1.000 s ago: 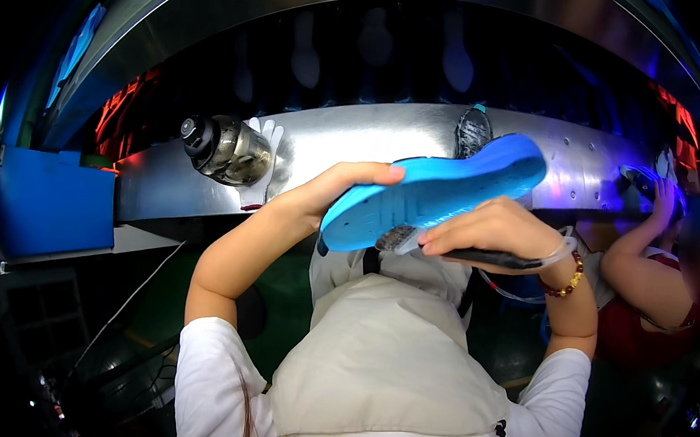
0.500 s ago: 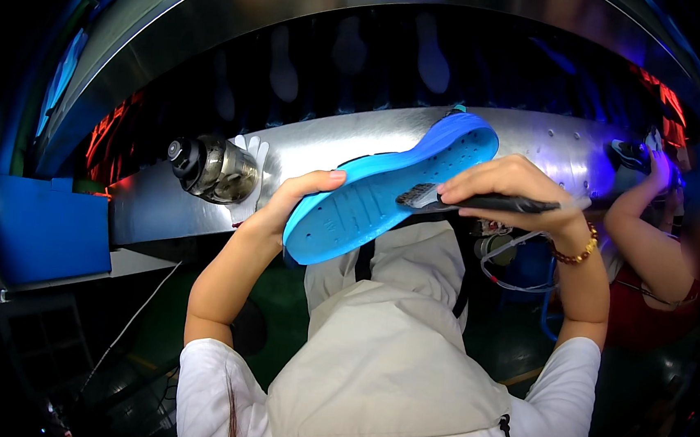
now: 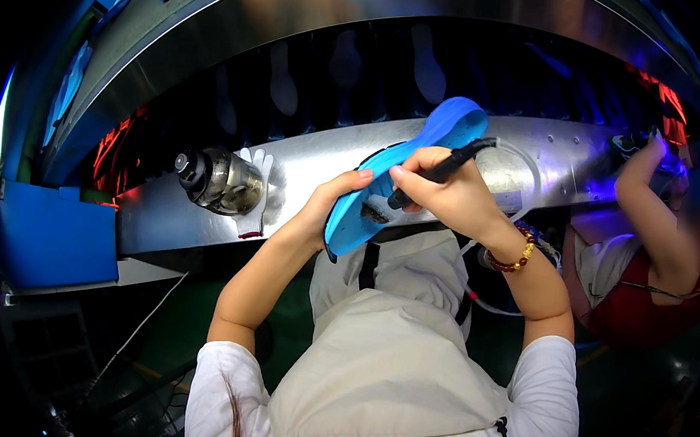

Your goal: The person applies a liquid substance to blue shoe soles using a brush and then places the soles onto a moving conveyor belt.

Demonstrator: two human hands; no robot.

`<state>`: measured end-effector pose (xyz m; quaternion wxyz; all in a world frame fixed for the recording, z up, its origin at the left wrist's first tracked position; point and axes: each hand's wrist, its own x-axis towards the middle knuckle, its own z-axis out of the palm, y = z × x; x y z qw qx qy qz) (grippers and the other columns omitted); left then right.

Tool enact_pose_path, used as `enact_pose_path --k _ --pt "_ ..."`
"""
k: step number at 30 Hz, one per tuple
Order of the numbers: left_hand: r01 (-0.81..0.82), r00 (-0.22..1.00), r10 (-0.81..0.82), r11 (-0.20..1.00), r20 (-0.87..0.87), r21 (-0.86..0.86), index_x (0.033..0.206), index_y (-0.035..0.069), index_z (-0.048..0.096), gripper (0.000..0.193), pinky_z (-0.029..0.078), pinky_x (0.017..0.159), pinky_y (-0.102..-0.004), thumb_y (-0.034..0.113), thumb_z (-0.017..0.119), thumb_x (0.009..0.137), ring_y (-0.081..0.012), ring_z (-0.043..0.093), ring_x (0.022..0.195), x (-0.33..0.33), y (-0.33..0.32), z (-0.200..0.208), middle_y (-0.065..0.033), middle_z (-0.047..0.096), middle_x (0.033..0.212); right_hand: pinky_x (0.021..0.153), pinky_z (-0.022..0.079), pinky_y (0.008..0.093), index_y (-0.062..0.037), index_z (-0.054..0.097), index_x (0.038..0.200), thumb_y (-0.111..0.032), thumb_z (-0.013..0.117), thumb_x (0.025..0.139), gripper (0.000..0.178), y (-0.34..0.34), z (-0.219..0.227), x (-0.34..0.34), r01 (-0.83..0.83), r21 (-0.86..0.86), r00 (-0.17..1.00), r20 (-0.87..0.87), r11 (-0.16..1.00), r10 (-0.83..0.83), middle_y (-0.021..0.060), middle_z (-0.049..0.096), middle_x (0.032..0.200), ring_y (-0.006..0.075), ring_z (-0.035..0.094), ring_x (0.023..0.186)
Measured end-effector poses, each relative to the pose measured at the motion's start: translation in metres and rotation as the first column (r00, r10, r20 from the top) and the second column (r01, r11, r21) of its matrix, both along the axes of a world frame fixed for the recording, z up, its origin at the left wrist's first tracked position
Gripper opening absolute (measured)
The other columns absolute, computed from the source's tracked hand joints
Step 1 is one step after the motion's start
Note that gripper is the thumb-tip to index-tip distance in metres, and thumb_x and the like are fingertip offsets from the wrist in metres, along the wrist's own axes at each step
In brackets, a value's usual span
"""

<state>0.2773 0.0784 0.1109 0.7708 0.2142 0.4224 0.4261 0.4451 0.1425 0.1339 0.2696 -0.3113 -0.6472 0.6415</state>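
A blue shoe sole point(image 3: 457, 116) is held up over the metal ledge, tilted, with its far end pointing to the upper right. My left hand point(image 3: 330, 205) grips its near left edge, thumb over the rim and the other fingers hidden beneath. In my right hand point(image 3: 458, 198) is a brush point(image 3: 460, 159) with a black handle, held like a pen. The dark bristles point(image 3: 375, 210) meet the inner face of the sole near its lower end. From the handle's upper end runs a clear tube point(image 3: 535, 169).
A clear jar point(image 3: 236, 183) with a black top stands on the metal ledge point(image 3: 314, 154) at left, beside a white glove point(image 3: 252, 219). Pale sole shapes point(image 3: 429, 64) show in the dark opening behind. Another person's arm point(image 3: 648, 188) works at the right. A blue box point(image 3: 57, 236) sits far left.
The sole has turned steeper, its near end shifting right. My right hand has moved left, and the brush has gone from the middle of the sole toward its lower end, its handle now pointing up.
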Motion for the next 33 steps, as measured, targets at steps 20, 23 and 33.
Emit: enact_pose_path --k 20,23,33 --pt "-0.001 0.991 0.015 0.995 -0.135 0.098 0.118 0.0 0.043 0.059 0.045 0.07 -0.0291 0.042 0.05 0.077 -0.0197 0.053 0.086 -0.008 0.001 -0.034 -0.0142 0.053 0.103 0.037 0.043 0.0206 0.0019 0.051 0.059 -0.02 0.056 0.081 0.031 0.019 -0.028 -0.025 0.149 -0.169 0.989 0.042 0.974 -0.144 0.0055 0.052 0.052 0.0118 0.055 0.04" --pt "-0.024 0.988 0.035 0.997 -0.153 0.071 0.118 0.0 0.043 0.06 0.046 0.07 -0.0291 0.042 0.051 0.076 -0.0203 0.054 0.086 -0.008 0.001 -0.033 -0.015 0.052 0.103 0.037 0.043 0.0204 0.0014 0.051 0.059 -0.02 0.056 0.081 0.03 0.02 -0.03 -0.026 0.147 -0.168 0.989 0.043 0.975 -0.142 0.0059 0.053 0.052 0.0118 0.054 0.04" --pt "-0.062 0.996 0.063 0.998 -0.063 0.02 0.125 -0.003 0.036 0.069 0.049 0.072 -0.032 0.043 0.052 0.077 -0.024 0.056 0.088 -0.026 -0.014 -0.034 -0.0201 0.052 0.106 0.039 0.046 0.0179 0.0034 0.054 0.068 -0.021 0.056 0.082 0.028 0.055 -0.052 0.012 0.385 -0.19 0.912 -0.072 0.903 -0.404 0.0097 0.057 0.056 0.012 0.057 0.043"
